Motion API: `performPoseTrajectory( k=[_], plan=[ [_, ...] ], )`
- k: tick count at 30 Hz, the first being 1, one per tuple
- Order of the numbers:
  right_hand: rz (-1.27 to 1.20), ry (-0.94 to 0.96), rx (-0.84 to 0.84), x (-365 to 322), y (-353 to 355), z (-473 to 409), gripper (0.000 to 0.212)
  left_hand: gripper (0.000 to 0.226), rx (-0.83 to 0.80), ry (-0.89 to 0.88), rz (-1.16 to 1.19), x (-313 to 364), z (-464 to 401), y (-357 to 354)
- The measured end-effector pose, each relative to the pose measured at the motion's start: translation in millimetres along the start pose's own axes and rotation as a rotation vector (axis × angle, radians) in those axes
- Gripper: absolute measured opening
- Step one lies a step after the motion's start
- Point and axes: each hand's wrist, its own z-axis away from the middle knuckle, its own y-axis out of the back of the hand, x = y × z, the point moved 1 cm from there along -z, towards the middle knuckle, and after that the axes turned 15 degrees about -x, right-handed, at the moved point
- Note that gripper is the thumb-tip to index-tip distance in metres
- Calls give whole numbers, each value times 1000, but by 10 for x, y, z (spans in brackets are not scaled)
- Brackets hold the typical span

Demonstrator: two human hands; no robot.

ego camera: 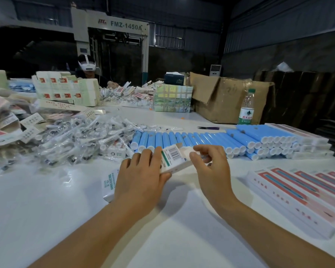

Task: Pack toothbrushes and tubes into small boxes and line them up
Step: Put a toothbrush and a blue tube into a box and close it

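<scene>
At table centre, the left hand (pixel 141 175) grips a small box (pixel 172 158) steady while the right hand (pixel 211 163) pinches its open end flap; blue tubes (pixel 211 139) lie stacked at twelve o'clock, within reach.

The left hand (pixel 141 176) covers most of the small box (pixel 174 158) it holds. Whatever sits inside is hidden. Right of the right hand (pixel 211 167), the packed boxes (pixel 298 194) run off the edge.

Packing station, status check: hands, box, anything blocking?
Left hand grips small box, far end open. Right hand pinches its flap. Blue tubes just behind, packed boxes lined up right. Nothing blocking.
</scene>
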Motion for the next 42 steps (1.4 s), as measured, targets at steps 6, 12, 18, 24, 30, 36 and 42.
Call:
performPoseTrajectory(
  k=[6,12,18,24,30,36,42],
  plan=[
    [25,-25,-109,18,-73,28,17,66,-6,39,-34,2,-10,12],
    [-29,-75,-130,29,-86,25,19,66,-9,17,-62,25,8,-10],
    [60,-15,-125,26,-139,63,25,68,-66,38,-107,56,9,-25],
    [37,-41,-156,48,-153,82,36,71,33,-17,-150,83,63,29],
    [-92,-212,-229,36,-117,-7,54,74,-29,-2,-149,129,83,55],
    [-134,-267,-224,37,-117,-2,21,75,-63,13,-194,149,84,15],
    [25,-178,-242,35,-180,17,31,68,112,-62,-182,154,113,9]
  ],
)
